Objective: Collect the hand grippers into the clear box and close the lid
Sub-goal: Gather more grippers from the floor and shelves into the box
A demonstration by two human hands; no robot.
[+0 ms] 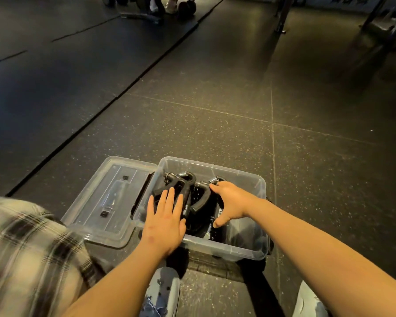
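Speckled rubber floor [238,99], black mats [55,76] on the left — dumbbells [186,6] far off, plaid cloth [28,255] near left.
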